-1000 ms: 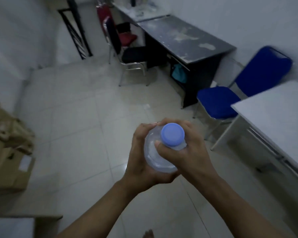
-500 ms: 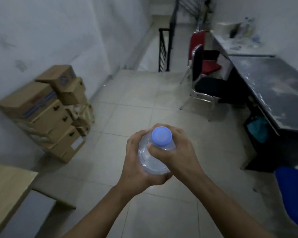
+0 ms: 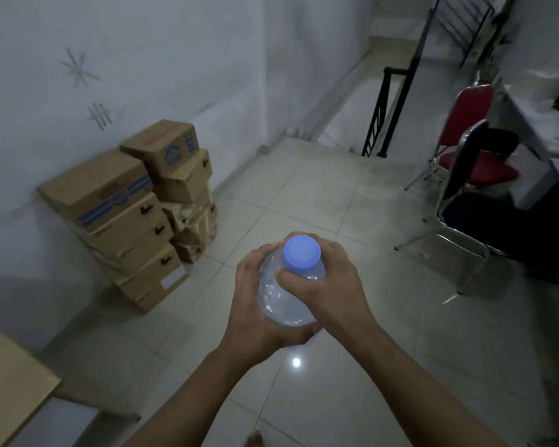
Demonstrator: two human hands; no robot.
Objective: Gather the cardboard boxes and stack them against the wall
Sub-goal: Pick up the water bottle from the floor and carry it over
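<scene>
Cardboard boxes (image 3: 133, 214) stacked against wall (image 3: 142, 75), left of view. L hand (image 3: 255, 304) wraps bottle (image 3: 284, 298) body, R hand (image 3: 329, 285) grips neck under cap (image 3: 302, 253). Likely best: park bottle first, then square skewed top box (image 3: 165, 146) w/ both hands.

White wall (image 3: 142, 59) at ten o'clock, tiled floor (image 3: 304, 195) glinting at six — red chair (image 3: 478, 171) at two, black chair (image 3: 484, 217) at three, black railing (image 3: 388, 114) at one.

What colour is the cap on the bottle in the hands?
Blue; the cap shows best in the head view.
</scene>
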